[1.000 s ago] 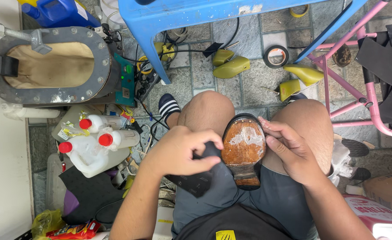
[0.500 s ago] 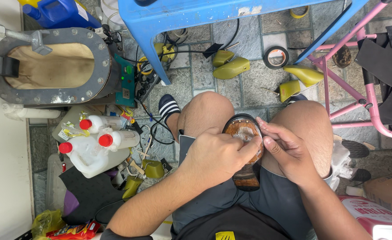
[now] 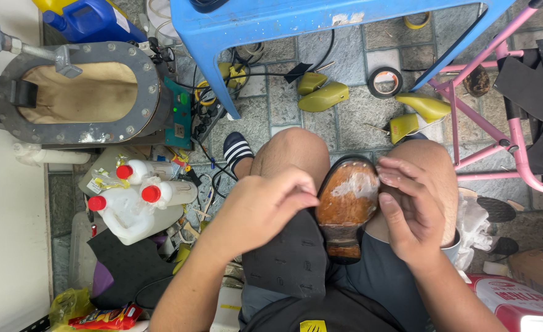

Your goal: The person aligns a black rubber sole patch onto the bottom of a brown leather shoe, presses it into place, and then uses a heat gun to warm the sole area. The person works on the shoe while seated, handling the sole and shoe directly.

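The left hand (image 3: 265, 206) pinches the upper edge of a dark rubber sole sheet (image 3: 293, 261) between thumb and bunched fingers, holding it just beside the shoe (image 3: 345, 206), while the right hand (image 3: 410, 212) cups the shoe's far side, fingers laid flat along its rim and thumb pressed against the sole's edge. The shoe lies sole-up on the person's lap, wedged between the two bare knees, its brown leather bottom smeared with a pale patch near the toe and its stacked heel pointing toward the body. The shoe looks stiff and moderately weighty, best steadied by its rim and heel block as the right hand does; the smeared patch may be tacky, so it is probably wiser to keep fingers off it. The rubber sheet, draped over the thigh left of the shoe, appears thin, floppy and grippy, likely to sag or fold unless taken near a corner or edge. Room around the shoe is tight: knees hem it in on both sides. Beyond the shoe's toe, the paved floor carries yellow-green shoe lasts (image 3: 323, 95), a roll of tape (image 3: 385, 81) and cables under a blue plastic stool (image 3: 320, 21). Left of the shoe stand white bottles with red caps (image 3: 139, 197); to its right, a pink metal frame (image 3: 499, 135).
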